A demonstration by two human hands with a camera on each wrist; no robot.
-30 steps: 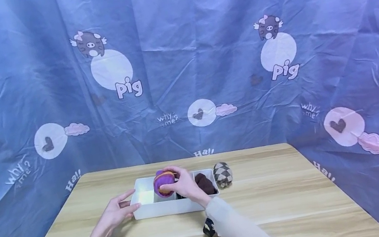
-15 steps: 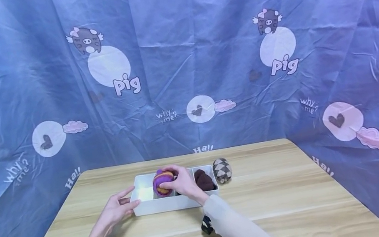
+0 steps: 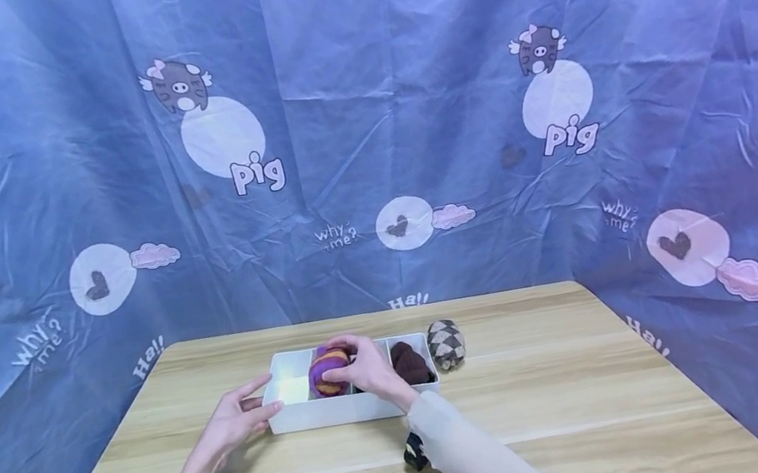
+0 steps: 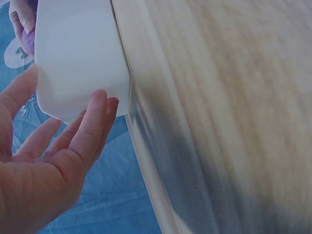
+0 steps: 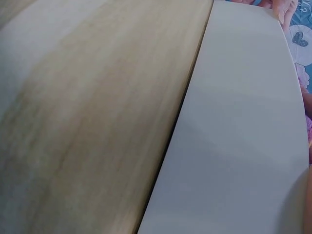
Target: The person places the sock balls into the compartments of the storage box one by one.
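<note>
A white divided box (image 3: pixel 337 412) lies lengthwise on the table. My right hand (image 3: pixel 369 367) grips a purple-and-orange striped bundle (image 3: pixel 322 380), which looks like rolled socks, down in the second compartment from the left. My left hand (image 3: pixel 233 423) touches the box's left end, its fingers fairly straight around the corner; the left wrist view shows fingertips (image 4: pixel 99 97) against the white wall. A dark brown rolled bundle (image 3: pixel 410 364) fills the rightmost compartment. Something dark in the compartment beside it is mostly hidden behind my right hand.
A grey-and-cream argyle rolled bundle (image 3: pixel 447 344) rests on the wooden table (image 3: pixel 569 406) just right of the box. A blue printed curtain (image 3: pixel 348 149) hangs close behind and beside the table.
My right hand has lowered the striped bundle deeper into the second compartment, and its stripes have turned a little. My left hand has stayed at the box's end. The head view shifts slightly.
</note>
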